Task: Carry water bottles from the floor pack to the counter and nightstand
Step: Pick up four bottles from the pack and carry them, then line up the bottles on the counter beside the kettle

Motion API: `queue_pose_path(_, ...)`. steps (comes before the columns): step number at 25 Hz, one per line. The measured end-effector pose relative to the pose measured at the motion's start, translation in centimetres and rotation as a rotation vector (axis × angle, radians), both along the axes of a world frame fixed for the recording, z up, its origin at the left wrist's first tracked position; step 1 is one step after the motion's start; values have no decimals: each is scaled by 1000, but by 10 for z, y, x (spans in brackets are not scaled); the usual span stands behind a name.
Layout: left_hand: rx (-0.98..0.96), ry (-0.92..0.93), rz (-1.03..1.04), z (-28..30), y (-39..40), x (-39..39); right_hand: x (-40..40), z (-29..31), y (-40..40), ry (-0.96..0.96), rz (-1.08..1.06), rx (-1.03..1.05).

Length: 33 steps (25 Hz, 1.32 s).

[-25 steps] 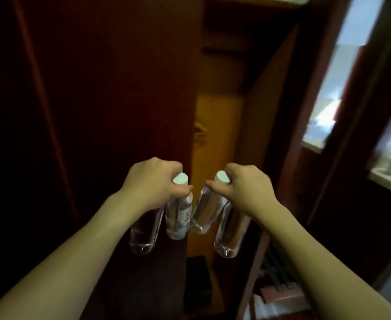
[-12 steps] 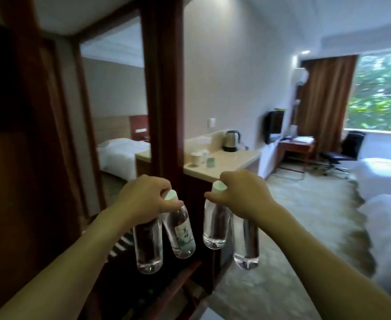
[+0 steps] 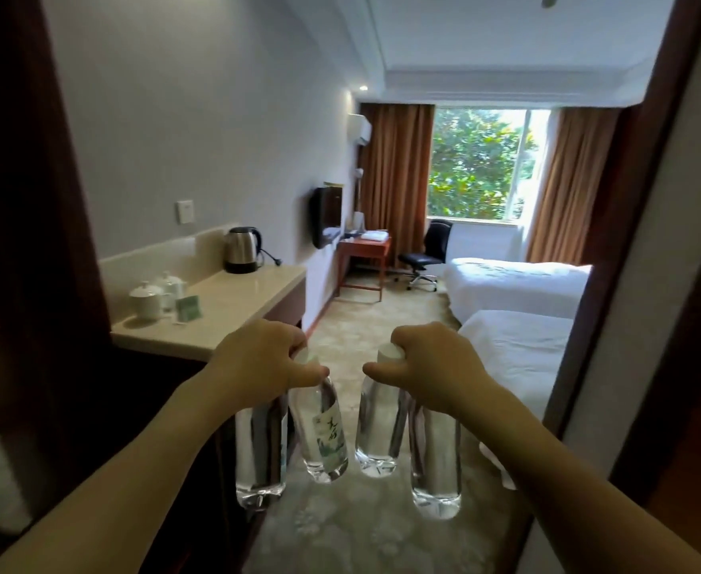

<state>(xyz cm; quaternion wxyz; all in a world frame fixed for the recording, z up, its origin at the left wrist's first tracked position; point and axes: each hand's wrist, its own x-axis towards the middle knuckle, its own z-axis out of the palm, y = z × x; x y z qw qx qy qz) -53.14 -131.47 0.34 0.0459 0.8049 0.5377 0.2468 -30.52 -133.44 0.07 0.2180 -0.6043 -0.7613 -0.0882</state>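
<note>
My left hand (image 3: 262, 358) grips two clear water bottles by their necks: one plain bottle (image 3: 259, 457) and one with a green-and-white label (image 3: 326, 437). Two more clear bottles hang from my right hand (image 3: 431, 366), an inner one (image 3: 378, 432) and an outer one (image 3: 436, 461). All hang upright over the carpet in front of me. The beige counter (image 3: 233, 308) lies ahead on the left, just beyond my left hand. No nightstand or floor pack shows.
On the counter stand a steel kettle (image 3: 242, 249), white lidded cups (image 3: 148, 300) and a small green card (image 3: 189, 308). Dark wooden frames flank me left and right. Two white beds (image 3: 518, 350) lie at right; a desk (image 3: 365, 254) and office chair (image 3: 423, 254) stand by the window.
My view has swung from a dark wardrobe to the room, and the counter has drawn closer. Both hands keep the same hold on the bottles.
</note>
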Motion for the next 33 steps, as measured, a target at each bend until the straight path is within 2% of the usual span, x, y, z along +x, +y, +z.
queue_pose_path(4,4,61,-98,4,110,24,20,1,95,12,-59,-38)
queue_pose_path(9,84,120,-160,10,238,47,40,8,207,56,-110,23)
queue_pose_path(16,37,72,-153,-5,406,84,79,-9,384,55,-58,4)
queue_pose_path(24,158,42,126,1,567,81,72,15,591,-63,184,40)
queue_pose_path(29,154,7,277,10,652,33,21,26,701,-80,342,67)
queue_pose_path(33,172,59,393,11,708,-19,-35,17,787,-80,467,55)
